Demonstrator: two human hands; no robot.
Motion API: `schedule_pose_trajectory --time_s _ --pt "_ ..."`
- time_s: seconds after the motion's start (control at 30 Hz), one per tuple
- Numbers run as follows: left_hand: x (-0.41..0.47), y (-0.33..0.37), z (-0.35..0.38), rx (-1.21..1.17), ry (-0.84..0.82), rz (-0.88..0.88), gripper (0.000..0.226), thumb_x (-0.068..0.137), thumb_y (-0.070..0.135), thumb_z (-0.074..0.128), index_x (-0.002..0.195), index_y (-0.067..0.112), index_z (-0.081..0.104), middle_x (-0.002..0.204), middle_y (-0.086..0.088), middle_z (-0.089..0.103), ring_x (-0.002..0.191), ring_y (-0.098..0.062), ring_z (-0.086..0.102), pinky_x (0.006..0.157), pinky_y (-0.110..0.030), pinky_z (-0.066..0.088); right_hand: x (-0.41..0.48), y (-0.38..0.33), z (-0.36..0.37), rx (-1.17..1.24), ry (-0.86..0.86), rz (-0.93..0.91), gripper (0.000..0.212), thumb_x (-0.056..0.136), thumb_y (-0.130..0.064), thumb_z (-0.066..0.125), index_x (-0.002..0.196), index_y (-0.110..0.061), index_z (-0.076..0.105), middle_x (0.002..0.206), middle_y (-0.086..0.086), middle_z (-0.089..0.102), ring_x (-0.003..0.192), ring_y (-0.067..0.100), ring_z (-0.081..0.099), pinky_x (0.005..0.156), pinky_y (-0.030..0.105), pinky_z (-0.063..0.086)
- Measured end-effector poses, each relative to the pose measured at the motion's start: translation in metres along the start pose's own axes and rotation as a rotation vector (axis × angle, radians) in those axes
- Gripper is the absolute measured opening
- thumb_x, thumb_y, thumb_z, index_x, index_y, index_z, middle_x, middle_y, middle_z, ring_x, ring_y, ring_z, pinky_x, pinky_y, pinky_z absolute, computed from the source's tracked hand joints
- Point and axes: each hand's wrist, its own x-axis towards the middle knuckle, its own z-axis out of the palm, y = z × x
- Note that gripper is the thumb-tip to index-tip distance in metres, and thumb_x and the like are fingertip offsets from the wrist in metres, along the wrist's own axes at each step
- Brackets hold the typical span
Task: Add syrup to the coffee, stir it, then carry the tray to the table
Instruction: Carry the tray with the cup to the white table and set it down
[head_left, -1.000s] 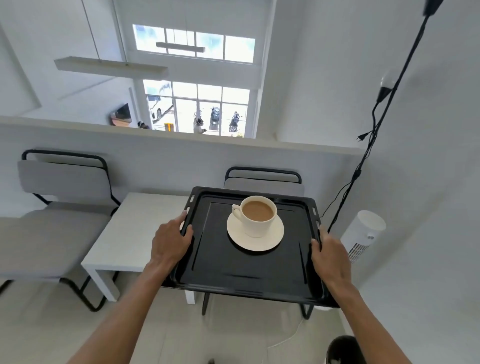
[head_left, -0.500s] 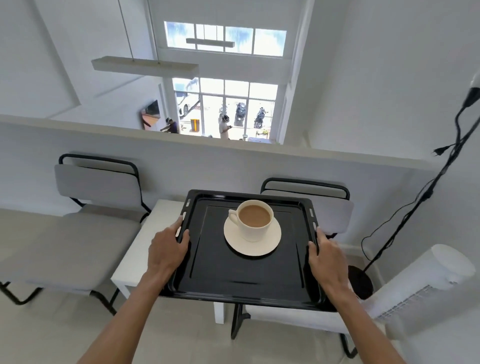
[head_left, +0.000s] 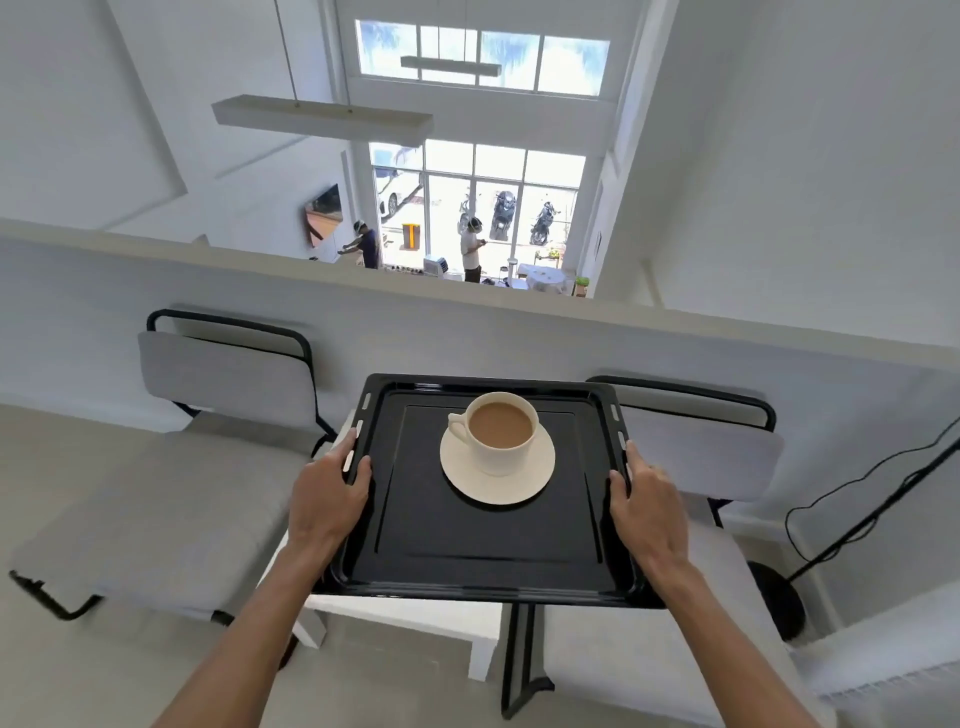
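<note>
Since the earlier frames the tray (head_left: 488, 535) has come over the white table (head_left: 415, 618), which now shows only below its near edge, and the grey chairs sit closer on both sides. Left hand (head_left: 324, 501) grips the tray's rim at 9 o'clock and right hand (head_left: 647, 512) grips it at 3 o'clock, both closed around the edge. Toward 12 o'clock on the tray, the cup (head_left: 501, 434) of milky coffee stands upright on its saucer (head_left: 497, 480), handle pointing to 9 o'clock.

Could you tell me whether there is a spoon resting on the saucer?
No, the saucer holds only the cup of coffee.
</note>
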Motion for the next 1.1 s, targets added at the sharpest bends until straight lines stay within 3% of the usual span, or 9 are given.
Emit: schedule_pose_trajectory --time_s 0.13,0.2,0.33,0.47,0.6,0.7,0.9,1.0,1.1 --pt "0.045 -0.03 -0.002 -0.009 -0.045 0.004 0.048 0.099 0.021 0.064 0.145 0.01 0.058 0.105 -0.021 0.08 0.091 -0.04 0.075 0.082 -0.045 0.06 0.017 -0.032 0.03 0.003 0.003 0.034 0.051 0.105 -0.02 0.054 0.153 -0.007 0.044 0.101 0.021 0.067 0.086 0.033 0.068 0.071 0.03 0.047" --pt "0.07 -0.044 -0.001 -0.018 -0.063 0.014 0.047 0.099 0.02 0.064 0.144 0.009 0.059 0.111 -0.019 0.08 0.095 -0.038 0.076 0.086 -0.044 0.061 0.027 -0.047 0.047 -0.002 0.006 0.045 0.051 0.105 -0.02 0.053 0.153 -0.006 0.045 0.102 0.02 0.068 0.089 0.032 0.068 0.074 0.032 0.051" --pt "0.12 -0.072 0.004 -0.014 -0.082 0.054 0.046 0.098 0.022 0.065 0.142 0.01 0.061 0.094 -0.014 0.082 0.082 -0.033 0.077 0.079 -0.04 0.062 0.044 -0.072 0.084 0.007 0.032 0.095 0.052 0.104 -0.02 0.055 0.153 -0.007 0.045 0.102 0.018 0.07 0.09 0.031 0.067 0.077 0.032 0.052" --pt "0.163 -0.095 0.017 -0.027 -0.11 0.059 0.047 0.099 0.022 0.064 0.145 0.012 0.059 0.107 -0.013 0.081 0.093 -0.035 0.077 0.086 -0.045 0.063 0.065 -0.09 0.118 0.019 0.045 0.13 0.051 0.104 -0.021 0.055 0.153 -0.008 0.044 0.103 0.017 0.07 0.089 0.029 0.067 0.076 0.033 0.055" --pt "0.191 -0.118 0.04 -0.026 -0.129 0.041 0.048 0.1 0.024 0.062 0.147 0.014 0.057 0.093 -0.013 0.082 0.081 -0.034 0.077 0.079 -0.045 0.064 0.089 -0.098 0.151 0.039 0.05 0.142 0.052 0.104 -0.019 0.056 0.153 -0.008 0.045 0.095 0.013 0.067 0.075 0.023 0.061 0.068 0.03 0.055" --pt "0.206 -0.139 0.065 -0.029 -0.117 0.022 0.048 0.1 0.022 0.064 0.147 0.014 0.056 0.091 -0.011 0.082 0.073 -0.028 0.076 0.076 -0.045 0.065 0.107 -0.098 0.18 0.042 0.055 0.138 0.052 0.103 -0.017 0.058 0.152 -0.007 0.046 0.093 0.013 0.067 0.07 0.018 0.054 0.065 0.024 0.046" --pt "0.22 -0.188 0.121 -0.005 -0.129 -0.033 0.049 0.1 0.024 0.063 0.148 0.017 0.055 0.052 -0.013 0.063 0.045 -0.027 0.059 0.047 -0.037 0.055 0.132 -0.085 0.25 0.095 0.037 0.127 0.053 0.102 -0.016 0.059 0.153 -0.009 0.045 0.103 0.015 0.069 0.073 0.02 0.062 0.072 0.024 0.05" --pt "0.223 -0.214 0.149 0.025 -0.149 -0.042 0.05 0.1 0.023 0.064 0.149 0.02 0.054 0.046 -0.013 0.055 0.041 -0.028 0.054 0.043 -0.032 0.046 0.135 -0.072 0.291 0.126 0.044 0.143 0.052 0.101 -0.014 0.062 0.151 -0.008 0.048 0.115 0.016 0.07 0.087 0.026 0.069 0.081 0.026 0.05" --pt "0.225 -0.24 0.179 0.012 -0.169 -0.048 0.052 0.098 0.018 0.066 0.148 0.021 0.055 0.047 0.001 0.049 0.041 -0.021 0.051 0.045 -0.029 0.042 0.133 -0.058 0.333 0.134 0.033 0.175 0.055 0.101 -0.016 0.062 0.153 -0.013 0.046 0.102 0.011 0.066 0.08 0.02 0.061 0.077 0.027 0.051"
